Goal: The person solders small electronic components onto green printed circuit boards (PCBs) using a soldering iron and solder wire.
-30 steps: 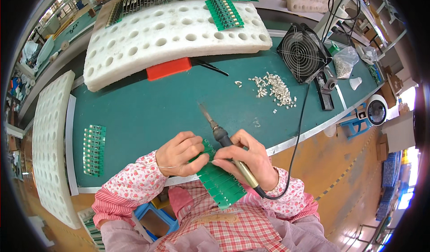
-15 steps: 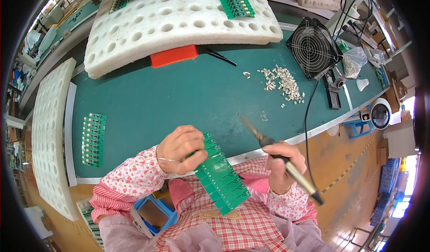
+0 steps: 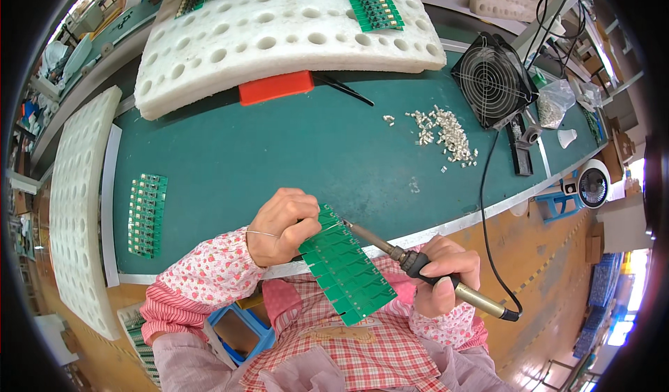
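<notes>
My left hand point(image 3: 279, 226) grips the upper end of a green circuit board panel point(image 3: 345, 263), held tilted over the front edge of the green bench mat point(image 3: 279, 141). My right hand point(image 3: 446, 273) is closed around a soldering iron point(image 3: 418, 263) with a black grip and brass handle. Its tip points left and touches the top of the panel near my left fingers. The iron's black cable point(image 3: 488, 204) runs up the bench to the right.
A second green board strip point(image 3: 145, 214) lies at the left of the mat. White foam trays point(image 3: 279, 36) with holes sit at the back and left. A red block point(image 3: 275, 87), black tweezers point(image 3: 345, 89), a pile of small metal parts point(image 3: 446, 131) and a black fan point(image 3: 493, 78) stand behind.
My right hand drew the soldering iron away to the right half a second ago, then brought the tip back onto the panel. The left hand has kept the panel in its grip.
</notes>
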A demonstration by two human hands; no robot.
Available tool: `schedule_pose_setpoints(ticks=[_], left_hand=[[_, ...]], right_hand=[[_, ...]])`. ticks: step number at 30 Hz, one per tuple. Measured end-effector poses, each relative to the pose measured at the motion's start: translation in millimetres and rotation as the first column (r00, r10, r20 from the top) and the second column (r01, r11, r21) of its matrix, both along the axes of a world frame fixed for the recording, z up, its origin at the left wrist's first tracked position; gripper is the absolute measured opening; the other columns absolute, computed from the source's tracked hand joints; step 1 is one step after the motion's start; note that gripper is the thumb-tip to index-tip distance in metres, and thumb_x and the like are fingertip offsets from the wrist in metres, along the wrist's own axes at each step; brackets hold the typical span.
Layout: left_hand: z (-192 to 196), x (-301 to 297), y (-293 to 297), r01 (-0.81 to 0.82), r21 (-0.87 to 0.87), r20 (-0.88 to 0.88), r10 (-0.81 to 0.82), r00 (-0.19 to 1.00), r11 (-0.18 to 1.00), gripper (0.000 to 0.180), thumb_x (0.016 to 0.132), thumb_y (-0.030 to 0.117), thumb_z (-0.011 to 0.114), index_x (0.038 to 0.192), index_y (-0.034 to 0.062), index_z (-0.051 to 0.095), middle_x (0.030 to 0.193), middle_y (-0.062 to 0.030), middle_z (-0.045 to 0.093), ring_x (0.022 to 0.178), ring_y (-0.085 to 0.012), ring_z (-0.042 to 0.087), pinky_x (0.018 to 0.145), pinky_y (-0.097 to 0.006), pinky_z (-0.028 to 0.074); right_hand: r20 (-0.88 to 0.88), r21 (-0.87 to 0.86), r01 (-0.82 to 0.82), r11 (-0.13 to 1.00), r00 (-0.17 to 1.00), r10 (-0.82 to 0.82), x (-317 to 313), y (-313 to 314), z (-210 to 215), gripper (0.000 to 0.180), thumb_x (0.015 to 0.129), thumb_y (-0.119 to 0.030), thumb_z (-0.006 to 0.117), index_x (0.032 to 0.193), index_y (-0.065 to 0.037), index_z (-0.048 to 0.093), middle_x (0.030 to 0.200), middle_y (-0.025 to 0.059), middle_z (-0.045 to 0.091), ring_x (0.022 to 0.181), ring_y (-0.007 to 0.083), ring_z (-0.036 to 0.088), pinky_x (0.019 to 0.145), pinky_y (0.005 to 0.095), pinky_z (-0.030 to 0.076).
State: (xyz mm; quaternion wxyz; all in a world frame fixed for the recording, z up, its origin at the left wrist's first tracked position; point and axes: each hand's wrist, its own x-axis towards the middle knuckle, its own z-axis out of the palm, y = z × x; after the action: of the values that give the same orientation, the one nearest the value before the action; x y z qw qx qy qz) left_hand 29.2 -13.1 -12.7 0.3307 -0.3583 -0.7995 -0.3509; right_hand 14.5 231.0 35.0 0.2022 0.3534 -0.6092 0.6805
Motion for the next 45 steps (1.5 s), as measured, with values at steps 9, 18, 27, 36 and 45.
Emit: schedule_pose_setpoints(ticks=[9, 18, 27, 36, 45], left_hand=[[2.3, -0.1, 0.9, 0.001, -0.005, 0.002, -0.001, 1.0, 1.0, 0.04, 0.065, 0.0, 0.068, 0.099, 0.0028, 0.048, 0.091, -0.0115, 0.053, 0.083, -0.0266, 0.059, 0.073, -0.041, 0.05], [5.6, 1.8, -1.4, 0.039, -0.042, -0.022, -0.04, 0.999, 0.998, 0.033, 0.065, 0.0, 0.067, 0.093, 0.0027, 0.05, 0.089, -0.0108, 0.053, 0.082, -0.0266, 0.058, 0.074, -0.041, 0.05], [9.1, 1.5, 3.4, 0.048, -0.116, -0.131, -0.063, 0.989, 0.992, 0.028, 0.058, 0.005, 0.066, 0.081, 0.0028, 0.05, 0.086, -0.0104, 0.051, 0.08, -0.0272, 0.058, 0.071, -0.042, 0.048], [7.7, 1.9, 4.1, 0.044, -0.12, -0.146, -0.061, 0.987, 0.992, 0.028, 0.062, 0.004, 0.066, 0.084, 0.0033, 0.049, 0.086, -0.0097, 0.052, 0.08, -0.0266, 0.059, 0.07, -0.041, 0.048], [7.2, 2.0, 3.2, 0.035, -0.135, -0.151, -0.055, 0.987, 0.99, 0.027, 0.063, 0.004, 0.066, 0.084, 0.0036, 0.05, 0.086, -0.0096, 0.052, 0.08, -0.0264, 0.059, 0.071, -0.041, 0.048]], right_hand=[[-0.053, -0.089, -0.032, 0.995, 0.998, 0.028, -4.4, -0.8, -3.7, 0.015, 0.075, -0.01, 0.057, 0.079, 0.005, 0.058, 0.051, 0.0063, 0.053, 0.039, 0.0154, 0.048, 0.038, 0.0282, 0.04], [0.154, 0.091, 0.004, 0.996, 0.988, -0.018, -13.0, 8.1, 4.3, 0.014, 0.073, -0.01, 0.059, 0.081, 0.001, 0.059, 0.059, 0.0084, 0.059, 0.044, 0.0152, 0.048, 0.043, 0.0287, 0.038], [0.03, 0.28, -0.141, 0.95, 0.99, 0.138, -33.6, 6.7, 10.8, 0.015, 0.068, -0.011, 0.062, 0.078, 0.0, 0.06, 0.058, 0.0062, 0.057, 0.043, 0.0175, 0.044, 0.043, 0.0301, 0.035], [0.012, 0.346, -0.171, 0.923, 0.984, 0.178, -35.6, -0.4, 12.5, 0.014, 0.069, -0.013, 0.064, 0.076, 0.0, 0.062, 0.057, 0.0057, 0.055, 0.043, 0.0176, 0.045, 0.042, 0.0302, 0.035], [-0.025, 0.293, -0.131, 0.947, 0.989, 0.145, -35.8, 3.8, 10.1, 0.014, 0.07, -0.013, 0.063, 0.077, -0.001, 0.062, 0.057, 0.0055, 0.056, 0.043, 0.0179, 0.045, 0.042, 0.0304, 0.035]])
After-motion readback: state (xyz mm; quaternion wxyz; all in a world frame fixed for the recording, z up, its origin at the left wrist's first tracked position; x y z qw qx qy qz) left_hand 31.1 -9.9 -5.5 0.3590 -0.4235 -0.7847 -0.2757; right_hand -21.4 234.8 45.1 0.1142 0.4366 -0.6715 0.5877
